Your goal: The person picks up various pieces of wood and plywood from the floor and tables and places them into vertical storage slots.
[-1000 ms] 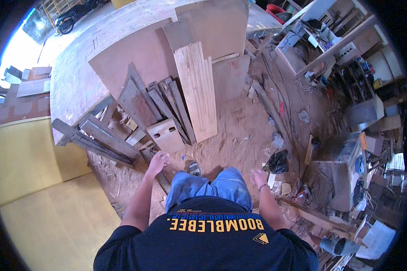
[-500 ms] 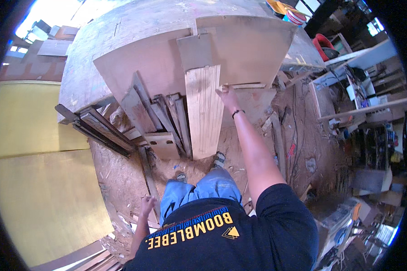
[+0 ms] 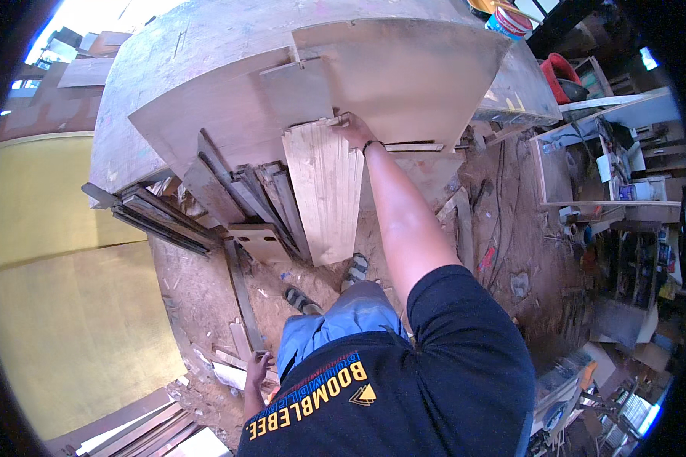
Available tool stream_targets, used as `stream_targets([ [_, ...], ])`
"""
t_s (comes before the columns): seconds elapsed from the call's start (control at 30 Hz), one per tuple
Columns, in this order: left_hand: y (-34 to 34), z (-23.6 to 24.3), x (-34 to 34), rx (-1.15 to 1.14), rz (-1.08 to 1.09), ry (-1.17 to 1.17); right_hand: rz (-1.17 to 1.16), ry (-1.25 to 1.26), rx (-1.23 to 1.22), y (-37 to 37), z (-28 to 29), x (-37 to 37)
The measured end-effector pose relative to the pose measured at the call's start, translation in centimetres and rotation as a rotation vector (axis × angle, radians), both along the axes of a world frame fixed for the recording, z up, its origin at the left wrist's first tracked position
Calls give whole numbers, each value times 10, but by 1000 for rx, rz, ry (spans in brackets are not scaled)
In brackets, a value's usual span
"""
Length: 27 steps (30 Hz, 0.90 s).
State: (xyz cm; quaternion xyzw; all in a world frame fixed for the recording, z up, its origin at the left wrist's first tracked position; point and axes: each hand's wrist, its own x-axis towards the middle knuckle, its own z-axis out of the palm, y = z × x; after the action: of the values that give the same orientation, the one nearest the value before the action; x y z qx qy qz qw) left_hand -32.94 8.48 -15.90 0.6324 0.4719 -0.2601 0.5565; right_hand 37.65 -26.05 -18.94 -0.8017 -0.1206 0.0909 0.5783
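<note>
My right hand (image 3: 352,129) reaches out and is closed on the top end of the pale wooden strips (image 3: 322,198), which stand side by side, leaning on a plywood sheet (image 3: 408,84) with a smaller grey board (image 3: 297,87) behind their tops. Just left of the strips are dark, weathered boards (image 3: 221,194) and a short board with two cutouts (image 3: 255,247). My left hand (image 3: 261,364) hangs low beside my leg, holding nothing visible, its fingers loosely apart.
Behind the sheets is a large worn worktop (image 3: 175,46). Yellow panels (image 3: 61,305) lie at left, with stacked offcuts (image 3: 145,438) below. At right are a wooden cabinet (image 3: 552,175), cables (image 3: 497,228), a red container (image 3: 552,80) and clutter on the dusty floor.
My right hand has risen from beside my legs to the top of the pale strips and closed on them. My body has moved toward the boards; my left hand stays low.
</note>
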Motion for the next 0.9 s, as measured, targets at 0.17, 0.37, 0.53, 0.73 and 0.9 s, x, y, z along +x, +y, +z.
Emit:
stream_targets([
  [0.17, -3, 10, 7, 64, -56, -37, 75, 224, 126, -3, 5, -5],
  [0.37, -13, 18, 46, 79, -193, -24, 27, 330, -41, -16, 15, -24],
  [0.53, -5, -1, 77, 102, -185, -319, 32, 112, -39, 3, 47, -99],
  [0.73, -47, 68, 215, 123, -370, -620, 129, 13, 80, -6, 64, -213],
  [0.9, -70, 105, 269, 197, -441, -923, 227, 54, 18, -7, 103, -294],
])
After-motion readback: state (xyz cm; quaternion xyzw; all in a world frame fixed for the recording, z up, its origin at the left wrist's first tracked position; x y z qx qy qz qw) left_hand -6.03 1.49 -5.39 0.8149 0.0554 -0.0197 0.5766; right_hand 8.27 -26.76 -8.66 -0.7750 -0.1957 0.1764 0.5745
